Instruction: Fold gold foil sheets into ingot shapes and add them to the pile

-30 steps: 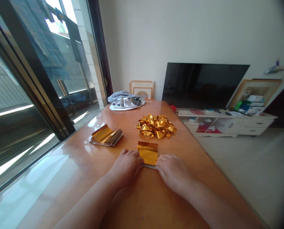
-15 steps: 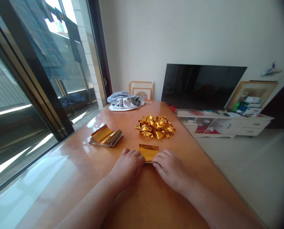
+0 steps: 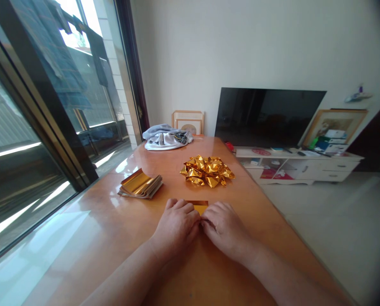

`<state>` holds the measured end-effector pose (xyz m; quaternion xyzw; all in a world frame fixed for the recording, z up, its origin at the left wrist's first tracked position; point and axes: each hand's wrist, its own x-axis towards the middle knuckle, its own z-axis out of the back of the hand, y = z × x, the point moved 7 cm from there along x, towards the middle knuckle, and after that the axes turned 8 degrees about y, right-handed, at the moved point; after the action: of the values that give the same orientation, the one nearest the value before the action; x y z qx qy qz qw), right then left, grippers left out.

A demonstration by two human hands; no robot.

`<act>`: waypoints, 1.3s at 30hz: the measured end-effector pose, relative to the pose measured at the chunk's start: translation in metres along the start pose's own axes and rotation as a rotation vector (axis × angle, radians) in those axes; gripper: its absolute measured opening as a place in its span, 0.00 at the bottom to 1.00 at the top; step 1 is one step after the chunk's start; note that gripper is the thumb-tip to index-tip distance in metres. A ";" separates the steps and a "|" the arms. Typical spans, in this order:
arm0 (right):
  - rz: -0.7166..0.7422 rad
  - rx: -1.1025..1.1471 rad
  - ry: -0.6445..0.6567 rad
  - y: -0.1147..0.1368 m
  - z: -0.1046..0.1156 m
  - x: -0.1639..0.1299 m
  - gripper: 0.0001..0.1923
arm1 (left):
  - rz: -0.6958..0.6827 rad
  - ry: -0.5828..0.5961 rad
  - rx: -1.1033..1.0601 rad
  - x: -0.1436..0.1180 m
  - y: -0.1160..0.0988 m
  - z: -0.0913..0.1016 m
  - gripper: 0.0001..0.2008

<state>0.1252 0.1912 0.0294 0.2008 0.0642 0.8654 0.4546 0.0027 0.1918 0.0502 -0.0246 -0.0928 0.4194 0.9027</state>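
Both hands, left hand [image 3: 177, 225] and right hand [image 3: 223, 227], press curled fingers [image 3: 190, 209] onto one gold foil sheet [image 3: 199, 206]. Beyond the fingers lie one foil stack [image 3: 140, 185] and one crumpled foil heap [image 3: 207, 170].

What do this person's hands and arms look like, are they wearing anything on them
Both are bare. The left hand and right hand wear no gloves, and no rings, watch or bracelet show on the backs of the hands or the wrists. No sleeve is in view: the forearms are uncovered right down to the bottom edge of the picture. The fingertips are hidden, so nails cannot be judged.
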 end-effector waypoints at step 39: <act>-0.091 -0.046 -0.024 -0.032 0.022 -0.001 0.10 | 0.292 -0.145 -0.078 -0.017 0.062 0.012 0.07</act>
<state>0.1596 0.2074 0.0399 0.1974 0.0478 0.8427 0.4987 -0.0569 0.2181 0.0517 -0.0424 -0.1691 0.5431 0.8214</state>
